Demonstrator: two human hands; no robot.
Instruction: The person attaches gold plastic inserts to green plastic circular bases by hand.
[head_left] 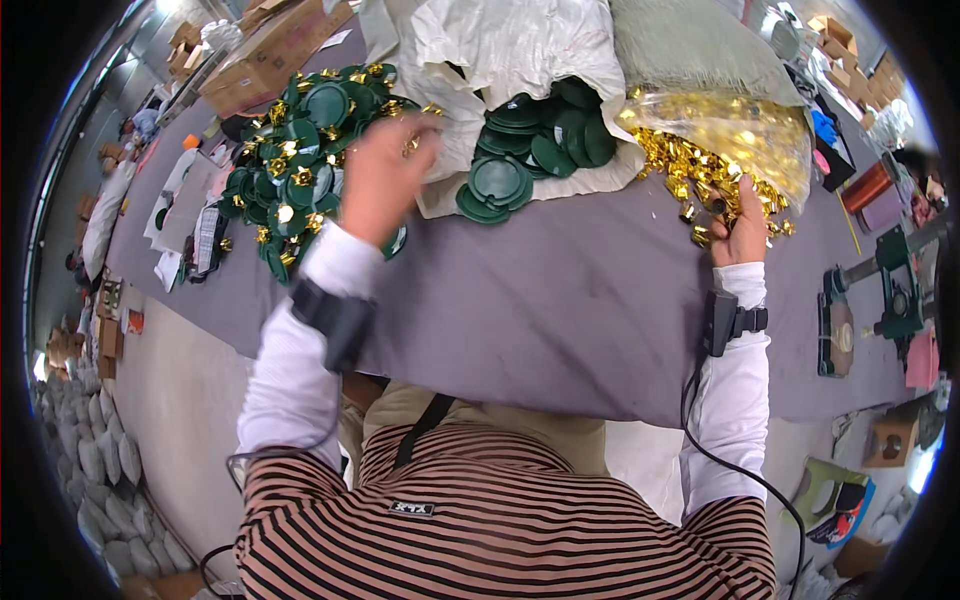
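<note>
1. The left hand (375, 180), blurred in the upper middle of the frame, has its fingers (420, 128) curled around a small gold piece (411, 146); the grip looks pinched, though the blur hides the detail.
2. Just left of that hand lies a heap of green round lids (300, 160) with gold bits mixed in, spread across the upper left of the grey counter (560, 300); the hand's heel overlaps the heap's right edge.
3. The right hand (742, 228), at right of centre, reaches up into a scatter of gold metal pieces (700, 170); its fingers are buried among them, and whether they grasp one I cannot tell.
4. Those gold pieces spill from a clear plastic bag (730, 125) directly above the hand.
5. Between the two hands, a second pile of plain green lids (535, 145) pours from a white sack (500, 50) at top centre.
6. Both wrists carry black strapped devices (335, 318); cables trail down white sleeves.
</note>
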